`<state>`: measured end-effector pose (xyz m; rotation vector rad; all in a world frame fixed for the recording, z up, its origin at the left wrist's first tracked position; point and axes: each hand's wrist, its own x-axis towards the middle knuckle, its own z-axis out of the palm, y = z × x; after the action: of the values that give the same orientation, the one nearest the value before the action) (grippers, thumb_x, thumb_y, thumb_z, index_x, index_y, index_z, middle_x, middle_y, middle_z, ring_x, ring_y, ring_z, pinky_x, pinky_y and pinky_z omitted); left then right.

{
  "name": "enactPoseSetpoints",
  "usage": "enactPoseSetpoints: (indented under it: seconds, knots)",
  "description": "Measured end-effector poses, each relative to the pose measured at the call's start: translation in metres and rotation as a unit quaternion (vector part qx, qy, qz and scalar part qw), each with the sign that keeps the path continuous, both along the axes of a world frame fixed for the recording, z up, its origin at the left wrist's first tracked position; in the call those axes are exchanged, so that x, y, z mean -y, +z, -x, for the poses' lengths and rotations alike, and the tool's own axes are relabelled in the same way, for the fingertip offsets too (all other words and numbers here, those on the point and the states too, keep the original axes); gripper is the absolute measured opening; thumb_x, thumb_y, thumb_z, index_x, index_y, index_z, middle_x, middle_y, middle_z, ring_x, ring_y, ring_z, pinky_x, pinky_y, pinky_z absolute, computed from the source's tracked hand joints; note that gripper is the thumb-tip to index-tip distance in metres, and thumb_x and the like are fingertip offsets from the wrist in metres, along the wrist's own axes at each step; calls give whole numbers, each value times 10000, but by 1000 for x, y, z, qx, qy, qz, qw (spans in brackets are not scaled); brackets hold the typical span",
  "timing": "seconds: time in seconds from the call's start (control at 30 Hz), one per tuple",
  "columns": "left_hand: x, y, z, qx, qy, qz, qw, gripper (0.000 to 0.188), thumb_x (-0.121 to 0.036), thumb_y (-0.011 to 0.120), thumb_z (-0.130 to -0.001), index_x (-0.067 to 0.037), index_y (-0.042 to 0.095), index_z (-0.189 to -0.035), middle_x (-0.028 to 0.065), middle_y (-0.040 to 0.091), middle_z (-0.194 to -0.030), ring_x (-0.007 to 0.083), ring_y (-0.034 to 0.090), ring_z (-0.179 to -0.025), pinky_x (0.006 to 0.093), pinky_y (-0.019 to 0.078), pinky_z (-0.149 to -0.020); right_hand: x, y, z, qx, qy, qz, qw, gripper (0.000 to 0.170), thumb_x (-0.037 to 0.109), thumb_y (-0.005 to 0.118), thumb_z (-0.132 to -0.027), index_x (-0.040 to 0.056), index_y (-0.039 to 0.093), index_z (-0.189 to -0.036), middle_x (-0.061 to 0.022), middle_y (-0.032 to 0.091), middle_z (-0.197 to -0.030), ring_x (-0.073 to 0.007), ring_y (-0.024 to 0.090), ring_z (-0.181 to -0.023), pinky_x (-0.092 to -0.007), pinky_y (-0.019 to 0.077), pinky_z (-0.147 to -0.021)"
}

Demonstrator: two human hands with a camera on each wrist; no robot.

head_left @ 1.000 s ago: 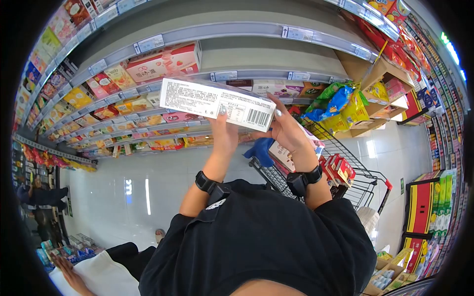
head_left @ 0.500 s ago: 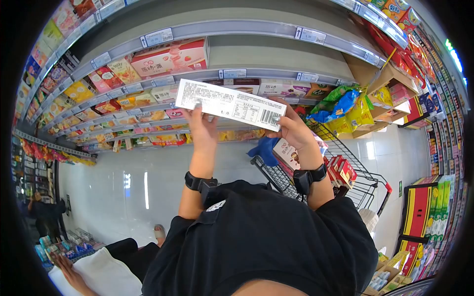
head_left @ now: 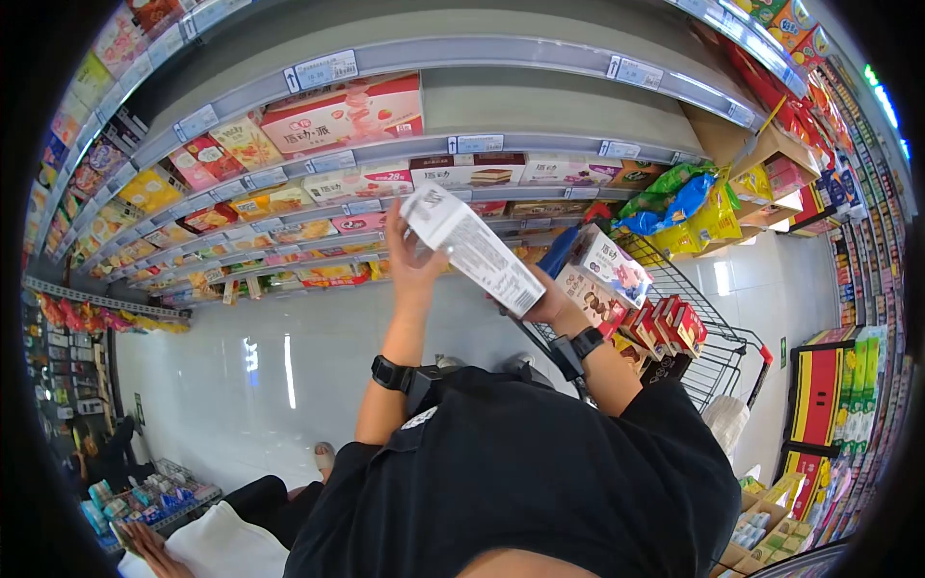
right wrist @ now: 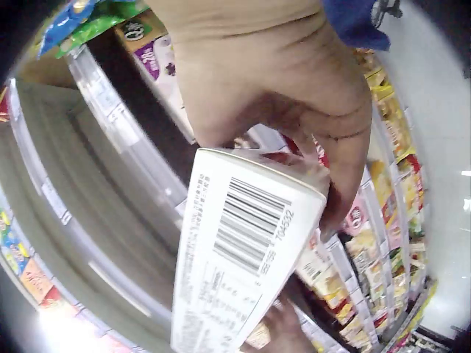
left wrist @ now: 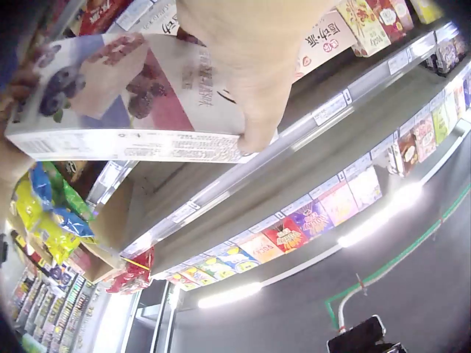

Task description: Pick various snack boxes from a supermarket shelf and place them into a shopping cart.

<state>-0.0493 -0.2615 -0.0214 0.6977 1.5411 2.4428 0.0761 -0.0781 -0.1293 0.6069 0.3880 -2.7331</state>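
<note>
A long white snack box (head_left: 472, 246) slants between both hands in front of the shelves. My left hand (head_left: 416, 260) grips its upper left end, and my right hand (head_left: 556, 302) holds the lower right end. Blueberries and purple fruit are printed on the box's broad face (left wrist: 125, 88) in the left wrist view, where my left hand (left wrist: 246, 55) curls over one end. The barcode side of the box (right wrist: 243, 243) shows in the right wrist view under my right hand (right wrist: 280, 81); fingers of my left hand (right wrist: 283, 329) appear behind it.
A wire shopping cart (head_left: 713, 361) stands at my right with red boxes (head_left: 665, 326) and white snack boxes (head_left: 615, 265) in it. Ahead are shelves (head_left: 568, 120) with price labels and a large strawberry box (head_left: 342, 116). Chip bags (head_left: 679, 212) hang at right. Another person (head_left: 222, 544) is at lower left.
The box has turned to a steeper slant, and its short left end now shows. My right hand has come lower and to the left, uncovering a white box in the cart.
</note>
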Motion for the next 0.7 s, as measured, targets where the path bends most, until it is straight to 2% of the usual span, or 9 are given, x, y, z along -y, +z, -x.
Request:
enactPoseSetpoints:
  seconds: [0.03, 0.17, 0.27, 0.3, 0.4, 0.5, 0.53, 0.63, 0.7]
  knots:
    - [2, -6, 1, 46, -30, 11, 998, 843, -55, 651, -625, -142, 250, -1361, 62, 347, -1294, 215, 372, -1190, 355, 381, -945, 7, -3, 2, 50, 9, 19, 999, 434, 389, 420, -879, 83, 514, -1171, -103, 612, -1021, -255, 597, -900, -364, 489, -709]
    - [16, -15, 25, -48, -144, 93, 984, 752, -71, 660, -635, -123, 361, -1324, 92, 369, -1315, 245, 316, -1249, 374, 353, -969, 15, -11, -9, 8, -60, 48, 997, 362, 264, 433, -899, 46, 500, -1182, -84, 586, -1108, -213, 577, -989, -364, 444, -884]
    - [19, -5, 38, -118, -181, 188, 958, 681, -103, 671, -656, -106, 423, -1290, 137, 408, -1308, 266, 304, -1269, 370, 332, -983, -7, -9, -27, 24, -173, -135, 975, 364, 200, 465, -881, 20, 467, -1198, -114, 555, -1146, -243, 555, -1023, -395, 433, -895]
    - [16, 1, 40, -120, -180, 215, 952, 670, -111, 673, -661, -102, 430, -1285, 153, 423, -1298, 271, 315, -1266, 367, 328, -985, -18, 0, -31, -67, -164, -146, 973, 393, 157, 492, -859, 6, 430, -1217, -130, 528, -1170, -255, 529, -1055, -391, 415, -915]
    - [0, -2, 49, -171, -136, 265, 939, 647, -119, 679, -671, -81, 440, -1271, 185, 459, -1263, 280, 372, -1232, 347, 327, -980, -43, 42, -31, -95, -247, -376, 888, 561, -33, 584, -732, -10, 372, -1251, -102, 523, -1137, -208, 502, -1069, -342, 394, -933]
    - [-20, 8, 55, -259, -44, 318, 911, 626, -125, 678, -686, -57, 440, -1261, 196, 484, -1230, 281, 436, -1178, 332, 339, -966, -76, 82, -16, -112, -269, -631, 719, 674, -91, 624, -640, -8, 359, -1255, -85, 496, -1144, -159, 462, -1076, -283, 373, -913]
    - [-26, 14, 56, -289, -7, 339, 895, 619, -128, 676, -693, -49, 440, -1259, 198, 491, -1220, 281, 457, -1158, 328, 344, -960, -86, 95, -8, -152, -277, -675, 667, 670, -93, 617, -632, 0, 366, -1247, -86, 492, -1149, -158, 463, -1071, -279, 372, -907]
    - [-43, 41, 55, -169, -43, 278, 945, 595, -167, 667, -720, -32, 435, -1251, 193, 515, -1189, 275, 487, -1124, 325, 363, -939, -99, 140, 14, -175, -291, -713, 613, 704, -100, 600, -632, 26, 353, -1279, -78, 497, -1137, -157, 465, -1073, -278, 372, -907]
    - [-55, 49, 61, -202, -36, 266, 942, 599, -180, 667, -725, -34, 429, -1255, 186, 529, -1170, 268, 502, -1107, 328, 374, -925, -118, 146, 32, -169, -302, -756, 556, 717, -105, 606, -625, 37, 359, -1284, -76, 505, -1128, -156, 477, -1062, -276, 381, -901]
